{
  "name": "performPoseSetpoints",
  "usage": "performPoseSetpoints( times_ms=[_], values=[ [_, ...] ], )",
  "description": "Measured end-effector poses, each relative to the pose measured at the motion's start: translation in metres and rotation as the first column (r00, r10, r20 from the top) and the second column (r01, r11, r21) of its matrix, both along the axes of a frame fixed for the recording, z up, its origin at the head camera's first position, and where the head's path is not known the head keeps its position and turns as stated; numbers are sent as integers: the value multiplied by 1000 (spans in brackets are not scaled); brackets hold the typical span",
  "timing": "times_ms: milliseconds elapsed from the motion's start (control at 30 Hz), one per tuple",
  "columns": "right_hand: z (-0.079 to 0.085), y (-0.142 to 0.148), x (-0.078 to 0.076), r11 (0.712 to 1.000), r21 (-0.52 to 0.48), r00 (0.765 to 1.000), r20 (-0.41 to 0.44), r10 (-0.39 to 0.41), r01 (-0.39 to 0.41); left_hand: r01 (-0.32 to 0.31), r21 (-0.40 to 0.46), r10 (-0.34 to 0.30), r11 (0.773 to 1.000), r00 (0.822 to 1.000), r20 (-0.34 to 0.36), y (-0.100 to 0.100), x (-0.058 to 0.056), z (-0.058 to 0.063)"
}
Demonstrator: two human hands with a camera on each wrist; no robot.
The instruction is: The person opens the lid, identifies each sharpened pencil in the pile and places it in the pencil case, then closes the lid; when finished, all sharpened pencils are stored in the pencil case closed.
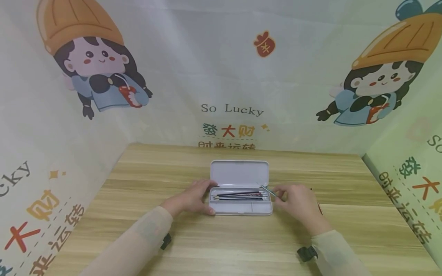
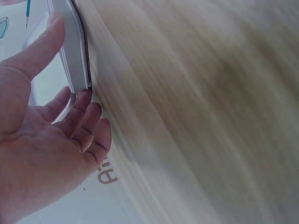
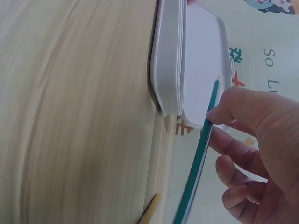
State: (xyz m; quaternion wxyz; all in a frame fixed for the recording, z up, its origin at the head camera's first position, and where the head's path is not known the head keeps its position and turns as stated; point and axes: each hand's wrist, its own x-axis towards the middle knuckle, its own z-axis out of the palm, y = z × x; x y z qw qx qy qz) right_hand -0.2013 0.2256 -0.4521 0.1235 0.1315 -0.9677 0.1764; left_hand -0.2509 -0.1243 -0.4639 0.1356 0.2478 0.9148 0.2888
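A white pencil case point(image 1: 228, 208) lies on the table with its lid point(image 1: 239, 173) raised at the back. Several dark pencils point(image 1: 238, 196) lie side by side in its rear compartment. At the case's left end, my left hand point(image 1: 197, 195) holds it, thumb at the front corner and fingers at the rear. In the left wrist view the thumb point(image 2: 42, 44) lies along the case's side point(image 2: 74, 51). My right hand point(image 1: 298, 201) pinches a teal pencil point(image 3: 201, 144) between thumb and forefinger. The pencil slants over the case's right end, its tip pointing toward the lid.
An orange-yellow pencil-like stick point(image 3: 150, 210) lies on the wooden table point(image 1: 235, 245) to the right, partly hidden behind the right hand in the head view. A printed cloth backdrop point(image 1: 172, 76) stands around the table's back and sides. The case's front section has a divider point(image 1: 252, 207).
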Motion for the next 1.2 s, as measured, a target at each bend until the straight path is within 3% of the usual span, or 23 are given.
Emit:
performPoseSetpoints(
  times_ms=[500, 800, 1200],
  values=[
    [0, -28, -11, 991, 13, 991, -1, 130, -130, 9, -3, -9, 1000, 1000, -5, -1, 1, 2],
    [-2, -46, -19, 981, 79, 984, -13, 180, -178, 5, -15, -5, 1000, 1000, -4, -1, 0, -2],
    [-3, -67, -33, 961, 90, 965, 44, 258, -261, -3, -8, 3, 1000, 1000, 6, 0, -1, -1]
  ],
)
